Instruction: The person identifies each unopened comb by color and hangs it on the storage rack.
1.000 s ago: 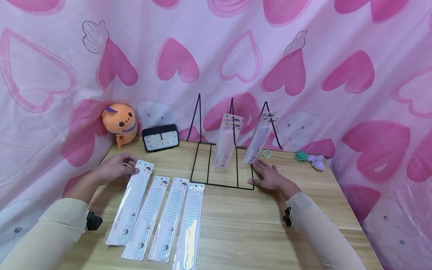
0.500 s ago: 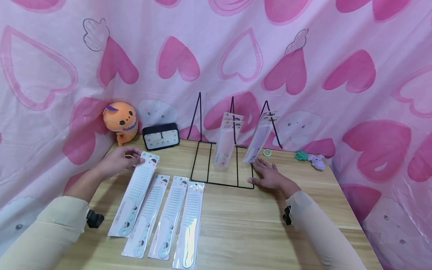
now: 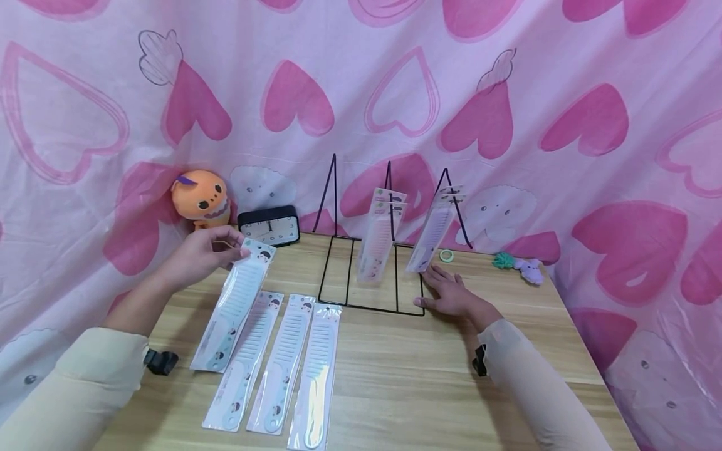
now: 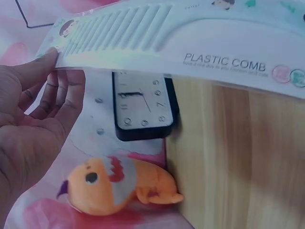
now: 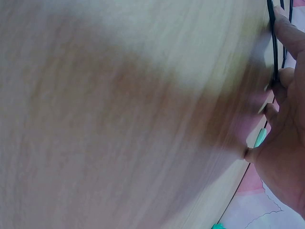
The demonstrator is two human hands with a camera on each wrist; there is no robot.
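My left hand [image 3: 205,254] pinches the top corner of a packaged plastic comb [image 3: 234,307] between thumb and fingers. In the left wrist view the comb's card [image 4: 224,52] reads "PLASTIC COMB" and slants above the table. Three more packaged combs lie side by side below it, the nearest being a white comb [image 3: 251,363]. My right hand [image 3: 448,293] rests with spread fingers at the right edge of a black wire rack [image 3: 372,308]. Pink packaged combs [image 3: 375,244] hang from the rack's middle prong, purple ones [image 3: 433,235] from its right prong; the left prong [image 3: 335,194] bears nothing.
A black desk clock [image 3: 269,225] and an orange plush toy [image 3: 200,197] stand at the back left, behind my left hand. A green ring [image 3: 446,255], a green pompom [image 3: 503,260] and a purple toy [image 3: 529,270] lie at the back right. A heart-patterned curtain [image 3: 474,113] hangs behind the table.
My left hand has lifted the leftmost packaged comb and carried it up and to the right, now partly covering the clock. My right hand has stayed at the rack.
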